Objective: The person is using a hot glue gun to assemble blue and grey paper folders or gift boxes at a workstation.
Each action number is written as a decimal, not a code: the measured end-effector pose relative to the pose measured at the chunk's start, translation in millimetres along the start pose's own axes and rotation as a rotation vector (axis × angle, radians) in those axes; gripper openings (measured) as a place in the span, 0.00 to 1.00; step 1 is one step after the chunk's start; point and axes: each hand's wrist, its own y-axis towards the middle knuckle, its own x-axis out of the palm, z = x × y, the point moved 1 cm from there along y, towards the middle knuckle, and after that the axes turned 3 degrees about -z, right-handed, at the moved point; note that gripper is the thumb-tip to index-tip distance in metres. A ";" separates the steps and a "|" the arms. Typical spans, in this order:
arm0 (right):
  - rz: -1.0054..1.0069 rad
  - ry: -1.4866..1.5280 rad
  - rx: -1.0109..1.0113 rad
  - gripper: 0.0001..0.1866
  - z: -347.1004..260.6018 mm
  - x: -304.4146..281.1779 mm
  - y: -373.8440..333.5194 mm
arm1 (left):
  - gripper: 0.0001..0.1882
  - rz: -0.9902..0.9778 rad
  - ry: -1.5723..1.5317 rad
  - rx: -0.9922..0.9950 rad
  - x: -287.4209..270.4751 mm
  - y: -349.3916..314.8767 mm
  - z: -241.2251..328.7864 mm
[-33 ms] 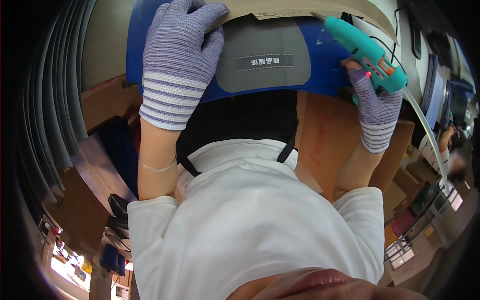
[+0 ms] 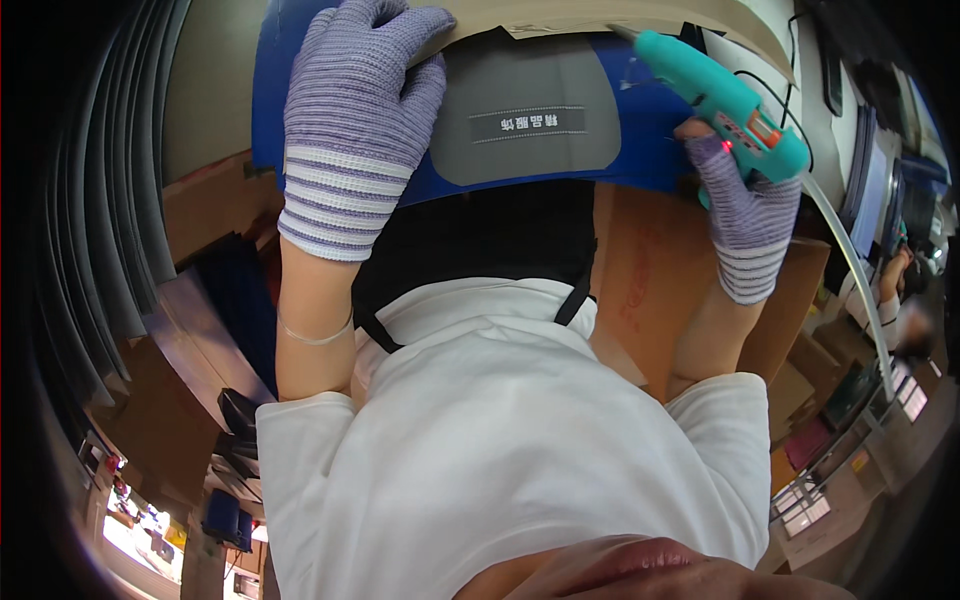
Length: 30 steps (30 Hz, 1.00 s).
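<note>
My left hand, in a purple-and-white striped knit glove, is closed at the edge of a beige board; its thumb and forefinger lie either side of that edge, and the other fingertips are hidden. Under the board is a blue panel with a grey printed patch. My right hand, gloved alike with a bare fingertip showing, grips a teal hot glue gun. A small red light glows on the gun. Its nozzle points left, close to the beige board's edge.
A black cable runs behind the gun, and a pale glue stick or tube trails from its back. A brown cardboard box stands below my right forearm. Grey folded sheets hang at the left. Another person's arm shows far right.
My right hand and the glue gun have shifted slightly to the left, with the nozzle moving along the beige board's edge. My left hand stays nearly in place.
</note>
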 end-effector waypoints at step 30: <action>0.154 -0.100 0.029 0.26 17.0 -26.9 5.1 | 0.14 0.063 -0.054 -0.011 2.1 3.2 3.1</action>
